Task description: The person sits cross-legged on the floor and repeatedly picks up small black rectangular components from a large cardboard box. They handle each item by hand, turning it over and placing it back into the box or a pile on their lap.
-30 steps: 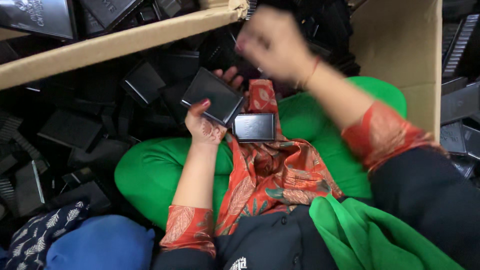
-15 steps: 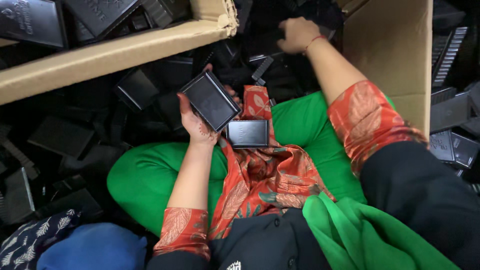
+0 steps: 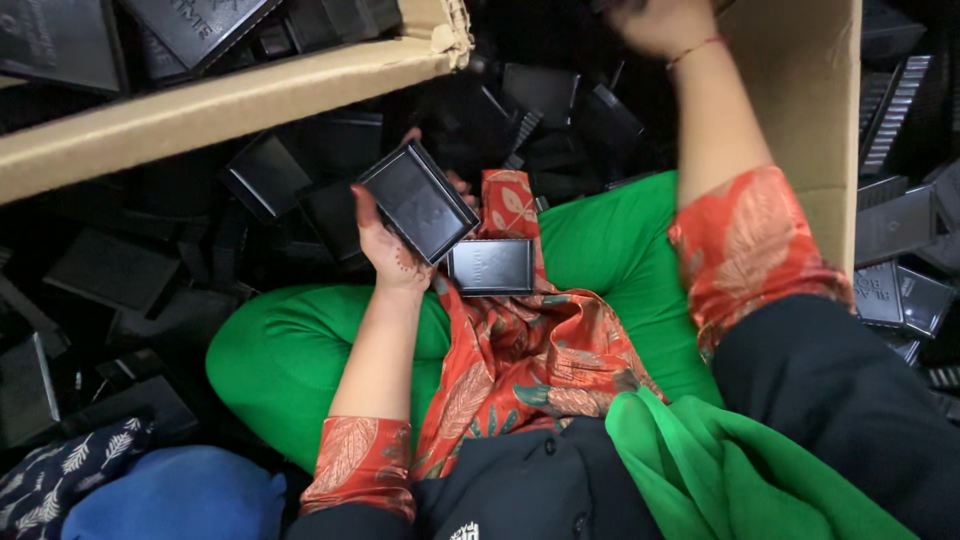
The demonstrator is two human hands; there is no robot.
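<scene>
Holding a shallow black tray (image 3: 418,201) in our left hand (image 3: 385,250), we have it tilted with its open side up toward us; the thumb lies along its left edge and the fingers wrap behind, so the hand is clamped on it. Just below and right of that tray, a second black tray (image 3: 490,267) rests flat on our lap, on the red patterned cloth (image 3: 530,340) that runs down over our green trousers (image 3: 290,350). The two trays sit close, nearly corner to corner; we cannot tell if they touch.

Our right hand (image 3: 662,22) is raised far up, well apart from both trays, over the dark pile (image 3: 560,110) of black plastic parts. It is blurred and partly cut off by the top edge, so we cannot tell whether it is closed or holding anything.

One cardboard box (image 3: 220,105) full of black trays stands at upper left, another cardboard wall (image 3: 810,110) at right. More black pieces lie heaped around our knees.
</scene>
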